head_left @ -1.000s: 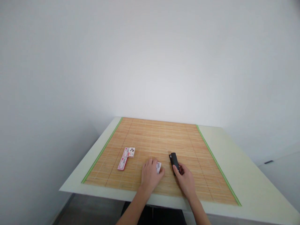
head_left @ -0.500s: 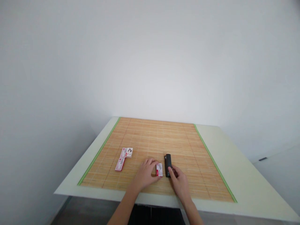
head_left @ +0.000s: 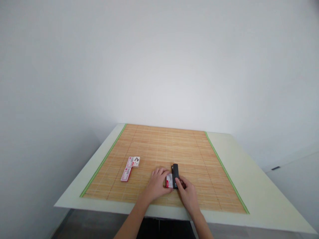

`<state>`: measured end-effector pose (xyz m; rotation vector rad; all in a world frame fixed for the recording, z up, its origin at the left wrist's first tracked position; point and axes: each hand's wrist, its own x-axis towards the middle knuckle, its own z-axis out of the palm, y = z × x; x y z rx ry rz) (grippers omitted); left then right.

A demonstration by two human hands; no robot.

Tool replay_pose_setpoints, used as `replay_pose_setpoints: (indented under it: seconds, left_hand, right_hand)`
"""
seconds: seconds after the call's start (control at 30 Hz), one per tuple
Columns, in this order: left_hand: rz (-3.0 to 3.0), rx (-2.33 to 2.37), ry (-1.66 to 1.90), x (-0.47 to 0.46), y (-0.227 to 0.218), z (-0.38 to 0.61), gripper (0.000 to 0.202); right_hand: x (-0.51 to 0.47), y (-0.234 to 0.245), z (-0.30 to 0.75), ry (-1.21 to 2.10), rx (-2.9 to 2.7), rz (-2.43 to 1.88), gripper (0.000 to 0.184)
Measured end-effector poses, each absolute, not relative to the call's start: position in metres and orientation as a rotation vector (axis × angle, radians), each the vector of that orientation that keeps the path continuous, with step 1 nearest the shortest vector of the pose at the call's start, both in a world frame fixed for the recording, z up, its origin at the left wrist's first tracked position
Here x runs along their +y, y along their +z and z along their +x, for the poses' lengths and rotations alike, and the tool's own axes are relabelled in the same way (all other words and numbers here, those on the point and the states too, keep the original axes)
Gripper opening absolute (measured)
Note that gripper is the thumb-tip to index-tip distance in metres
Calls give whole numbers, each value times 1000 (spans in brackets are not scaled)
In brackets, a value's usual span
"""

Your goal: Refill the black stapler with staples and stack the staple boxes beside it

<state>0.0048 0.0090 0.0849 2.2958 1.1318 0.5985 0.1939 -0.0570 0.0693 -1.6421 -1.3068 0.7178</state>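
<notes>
Right hand (head_left: pixel 187 194) nearest, fingers closed on near end of black stapler (head_left: pixel 175 171); stapler's long axis runs straight away from person. Left hand (head_left: pixel 156 184) grips small box (head_left: pixel 169 181), which touches stapler's left side. Other boxes (head_left: pixel 133 162) well apart, farther left on bamboo mat (head_left: pixel 159 146).

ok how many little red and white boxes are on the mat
3: far box and near box at the left of the mat; third box by the left hand, against the black stapler. Hands may hide more.

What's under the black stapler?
The black stapler lies on bamboo mat over the table; the right hand covers its near end. The left hand holds a small box beside it.
</notes>
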Motion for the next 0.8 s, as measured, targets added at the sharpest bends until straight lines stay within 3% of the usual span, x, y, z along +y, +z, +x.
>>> replay_pose_setpoints:
  seconds: [0.23,0.4,0.47,0.67,0.8]
  left_hand:
    - [2263,1130,642,9,82,3,68]
    - [2162,1090,666,7,79,-4,104]
    - [2119,1117,709,6,80,-13,109]
    - [2113,1621,967,24,82,-85,54]
    - [1946,2064,970,43,76,-146,53]
  right_hand:
    - [-55,71,197,780,-1314,-1612,55]
    - [-57,70,197,756,-1297,-1620,54]
    - [-58,68,198,722,-1289,-1620,54]
    - [-61,66,201,673,-1311,-1637,54]
    - [-61,66,202,688,-1330,-1652,54]
